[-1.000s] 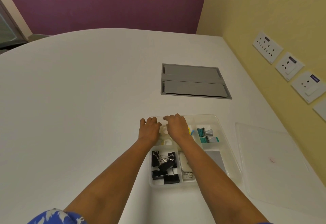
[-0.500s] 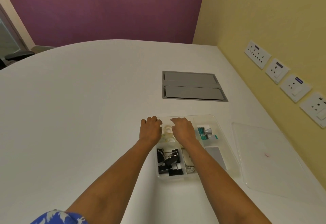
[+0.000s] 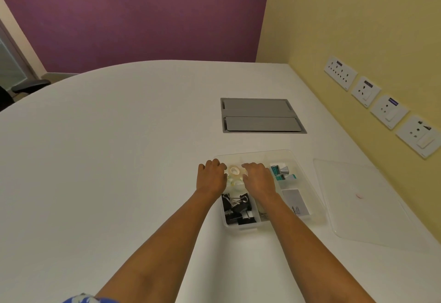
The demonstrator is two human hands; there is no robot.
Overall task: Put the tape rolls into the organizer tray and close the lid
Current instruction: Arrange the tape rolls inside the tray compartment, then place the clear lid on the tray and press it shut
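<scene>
A clear organizer tray (image 3: 295, 157) sits on the white table. In its far-left compartment lies a clear tape roll (image 3: 234, 171), with more pale rolls (image 3: 235, 183) just below it. My left hand (image 3: 211, 176) rests at the tray's left rim, fingers curled down beside the roll. My right hand (image 3: 259, 178) hovers over the tray's middle, its fingers bent down touching the roll's right side. Both hands' fingertips are hidden, so any grip is unclear. The clear lid (image 3: 365, 204) lies flat on the table, right of the tray.
Other compartments hold black binder clips (image 3: 237, 208), teal-and-silver items (image 3: 281, 172) and a grey card (image 3: 297, 201). A grey cable hatch (image 3: 260, 115) is set into the table beyond the tray. The yellow wall with sockets (image 3: 365, 91) runs along the right.
My hands have drawn slightly apart, which shows more of the top tape roll between them. My head has tilted up a little, so the tray sits lower in view.
</scene>
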